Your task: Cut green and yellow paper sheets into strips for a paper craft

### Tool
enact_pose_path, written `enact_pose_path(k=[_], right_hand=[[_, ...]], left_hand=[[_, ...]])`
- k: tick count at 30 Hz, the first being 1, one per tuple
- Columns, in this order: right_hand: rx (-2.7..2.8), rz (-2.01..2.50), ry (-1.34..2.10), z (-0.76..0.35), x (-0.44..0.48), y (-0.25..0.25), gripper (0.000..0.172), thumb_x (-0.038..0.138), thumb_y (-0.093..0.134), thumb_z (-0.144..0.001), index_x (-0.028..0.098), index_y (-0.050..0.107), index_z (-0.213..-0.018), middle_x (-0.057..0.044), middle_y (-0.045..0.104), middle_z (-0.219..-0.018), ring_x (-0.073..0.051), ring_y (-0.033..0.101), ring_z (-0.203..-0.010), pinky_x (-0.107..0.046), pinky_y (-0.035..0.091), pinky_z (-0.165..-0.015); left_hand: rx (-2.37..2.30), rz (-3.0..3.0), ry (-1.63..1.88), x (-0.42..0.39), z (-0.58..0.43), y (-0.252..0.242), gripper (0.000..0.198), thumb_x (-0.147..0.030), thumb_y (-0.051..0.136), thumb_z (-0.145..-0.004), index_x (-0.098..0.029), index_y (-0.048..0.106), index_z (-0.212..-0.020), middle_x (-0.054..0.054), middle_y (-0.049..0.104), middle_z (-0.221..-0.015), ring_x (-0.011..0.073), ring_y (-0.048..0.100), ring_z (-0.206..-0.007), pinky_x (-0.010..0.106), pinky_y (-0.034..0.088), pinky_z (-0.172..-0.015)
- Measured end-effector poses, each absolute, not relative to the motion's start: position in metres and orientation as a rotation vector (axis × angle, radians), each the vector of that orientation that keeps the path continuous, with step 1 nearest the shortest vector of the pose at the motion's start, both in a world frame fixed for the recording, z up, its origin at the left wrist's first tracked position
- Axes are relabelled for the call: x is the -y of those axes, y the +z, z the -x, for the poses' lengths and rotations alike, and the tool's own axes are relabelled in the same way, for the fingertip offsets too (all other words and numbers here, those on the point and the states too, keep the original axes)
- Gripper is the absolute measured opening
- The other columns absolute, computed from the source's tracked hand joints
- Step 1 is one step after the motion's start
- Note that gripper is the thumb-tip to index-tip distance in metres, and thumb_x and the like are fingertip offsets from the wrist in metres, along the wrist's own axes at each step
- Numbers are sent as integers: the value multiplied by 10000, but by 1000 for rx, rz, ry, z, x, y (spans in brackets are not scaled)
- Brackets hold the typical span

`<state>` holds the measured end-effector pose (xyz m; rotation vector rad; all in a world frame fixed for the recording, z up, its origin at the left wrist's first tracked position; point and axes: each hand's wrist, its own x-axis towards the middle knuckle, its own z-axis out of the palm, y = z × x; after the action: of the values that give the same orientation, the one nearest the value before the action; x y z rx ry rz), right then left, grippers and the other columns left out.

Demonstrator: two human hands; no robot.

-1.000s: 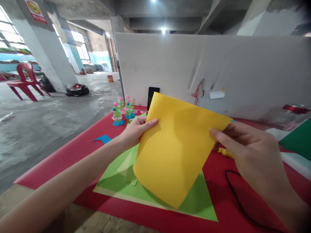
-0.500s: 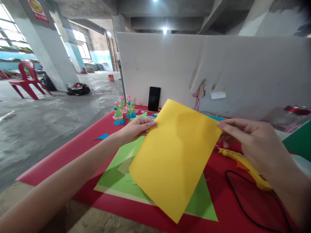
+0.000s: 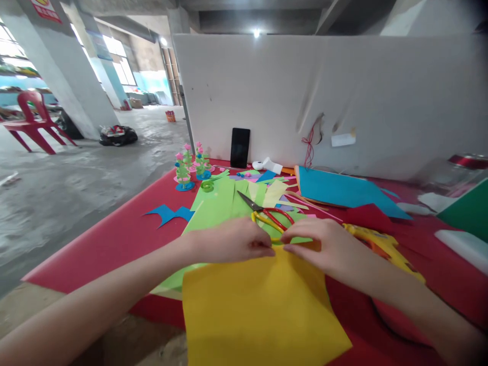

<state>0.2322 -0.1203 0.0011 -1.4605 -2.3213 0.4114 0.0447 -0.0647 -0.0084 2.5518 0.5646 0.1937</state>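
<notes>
Yellow paper (image 3: 259, 312) lies on the near side of both hands, sloping from the fingers toward the person, in front of the green sheets (image 3: 213, 203) on the red desk (image 3: 110, 239). Its far edge is pinched near the middle: the left hand (image 3: 236, 239) has thumb and fingers closed on it, and the right hand (image 3: 324, 241) grips just beside, fingertips almost meeting, so neither hand is clearly nearer. One corner juts out at lower right; the bottom runs out of view, so its long axis cannot be told. Just beyond the fingers lie scissors (image 3: 256, 205), blades pointing away and leftward, handles close behind the hands; whether they touch is hidden. Past the right forearm rests a yellow glue gun (image 3: 392, 251).
</notes>
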Motion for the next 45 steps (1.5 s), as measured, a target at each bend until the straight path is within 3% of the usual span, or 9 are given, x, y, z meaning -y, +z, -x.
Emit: enact_pose_path(k=[7,17,20,26,38,45], right_hand=[[2410,1418,481,-229,124,1,179,206,480,-784,238,656,-771,23,675,-753,-132,587,-688,-254,430,-626],[2216,1716,-80,-281,113,22,188,373,520,-739,261,670,-727,8,691,-805,-212,608,-737,-336,446,-649],[2197,1538,30,-258,117,15,159,310,506,-763,241,648,-746,3,678,-844,-189,601,-796,-300,449,-679],[2262,1446,323,-220,130,-3,142,177,496,-755,230,628,-756,16,661,-767,-142,591,-689,-264,448,-646],[2241,1492,168,-217,137,2,152,155,504,-716,225,638,-703,4,658,-708,-149,586,-628,-269,448,-616],[2166,1688,15,-251,121,13,102,249,529,-682,221,619,-644,2,653,-690,-169,576,-648,-294,425,-614]], left_hand=[[-631,-2683,235,79,-50,-8,213,-249,444,-836,-172,636,-788,-2,610,-597,82,487,-484,199,277,-445],[-675,-2597,263,62,-40,-5,280,-305,398,-851,-172,642,-812,7,663,-728,99,572,-617,199,324,-514],[-631,-2586,263,63,-41,-7,263,-292,415,-847,-167,645,-818,14,672,-752,97,576,-619,191,336,-529],[-633,-2706,280,73,-46,-6,251,-274,452,-832,-154,630,-702,-11,573,-534,68,454,-446,190,282,-441],[-740,-2842,301,87,-50,-2,280,-301,420,-847,-168,618,-701,1,593,-558,92,489,-459,205,282,-435],[-863,-2851,397,78,-46,0,276,-314,424,-842,-181,651,-758,13,653,-635,116,563,-524,218,298,-461]])
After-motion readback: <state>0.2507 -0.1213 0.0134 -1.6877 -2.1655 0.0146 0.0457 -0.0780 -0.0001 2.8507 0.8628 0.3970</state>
